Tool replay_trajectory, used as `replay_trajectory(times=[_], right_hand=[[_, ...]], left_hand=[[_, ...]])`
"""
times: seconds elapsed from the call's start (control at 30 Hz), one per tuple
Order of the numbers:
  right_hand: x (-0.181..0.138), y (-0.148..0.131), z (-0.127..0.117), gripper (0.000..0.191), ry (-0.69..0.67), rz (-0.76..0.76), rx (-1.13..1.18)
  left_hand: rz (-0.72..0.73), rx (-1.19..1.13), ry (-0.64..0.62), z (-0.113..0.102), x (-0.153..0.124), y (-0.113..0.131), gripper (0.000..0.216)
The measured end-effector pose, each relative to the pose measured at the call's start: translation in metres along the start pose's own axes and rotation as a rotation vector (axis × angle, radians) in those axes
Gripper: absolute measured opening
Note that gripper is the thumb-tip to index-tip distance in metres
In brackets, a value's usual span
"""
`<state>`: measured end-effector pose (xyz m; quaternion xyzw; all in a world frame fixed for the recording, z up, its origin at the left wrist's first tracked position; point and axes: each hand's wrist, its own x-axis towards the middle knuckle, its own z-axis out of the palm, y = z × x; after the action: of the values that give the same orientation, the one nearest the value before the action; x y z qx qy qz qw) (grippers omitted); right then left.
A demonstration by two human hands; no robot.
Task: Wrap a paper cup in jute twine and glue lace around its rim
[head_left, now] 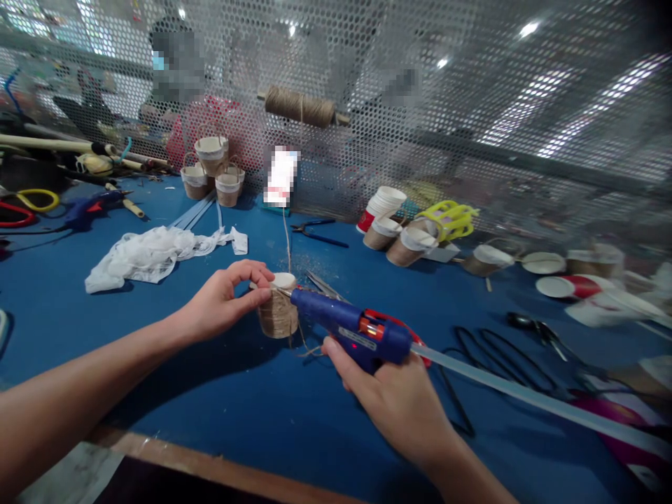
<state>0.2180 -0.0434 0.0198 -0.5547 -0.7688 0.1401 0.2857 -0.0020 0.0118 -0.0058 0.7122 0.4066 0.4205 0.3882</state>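
A paper cup wrapped in brown twine (278, 315) stands on the blue table, its white rim showing on top. My left hand (231, 297) is closed at the cup's upper left side, thumb and fingers pinching near the rim; a small strip pokes out between them. In my right hand (399, 399) is a blue hot glue gun (341, 318) with a small red light on. Its nozzle tip touches or nearly touches the cup just below the rim. A long translucent glue stick (498, 381) sticks out of its back. Loose twine hangs beside the cup.
Scissors (323, 283) lie behind the cup, pliers (320, 234) farther back. White cloth (152, 255) is at left. Finished-looking twine cups (213, 155) and another group (412, 241) stand near the mesh panel, where a twine spool (299, 106) hangs. A black cable (498, 360) coils at right.
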Motion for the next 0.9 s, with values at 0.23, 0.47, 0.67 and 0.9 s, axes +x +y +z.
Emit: replay_trajectory(times=[0.23, 0.47, 0.67, 0.9], right_hand=[[-0.0035, 0.0054, 0.0016, 0.022, -0.034, -0.01, -0.018], [-0.0018, 0.0004, -0.0002, 0.026, 0.007, 0.022, 0.023], [0.003, 0.004, -0.0033, 0.028, 0.024, 0.025, -0.016], [0.0045, 0.001, -0.0047, 0.029, 0.013, 0.059, -0.004]], left_hand=[[-0.013, 0.0, 0.001, 0.0005, -0.0005, 0.0008, 0.013], [-0.009, 0.002, 0.001, -0.0008, 0.0002, -0.0024, 0.01], [-0.004, -0.008, -0.035, -0.0039, 0.0019, -0.0033, 0.011], [-0.017, -0.005, -0.042, -0.0048, 0.0023, -0.0021, 0.013]])
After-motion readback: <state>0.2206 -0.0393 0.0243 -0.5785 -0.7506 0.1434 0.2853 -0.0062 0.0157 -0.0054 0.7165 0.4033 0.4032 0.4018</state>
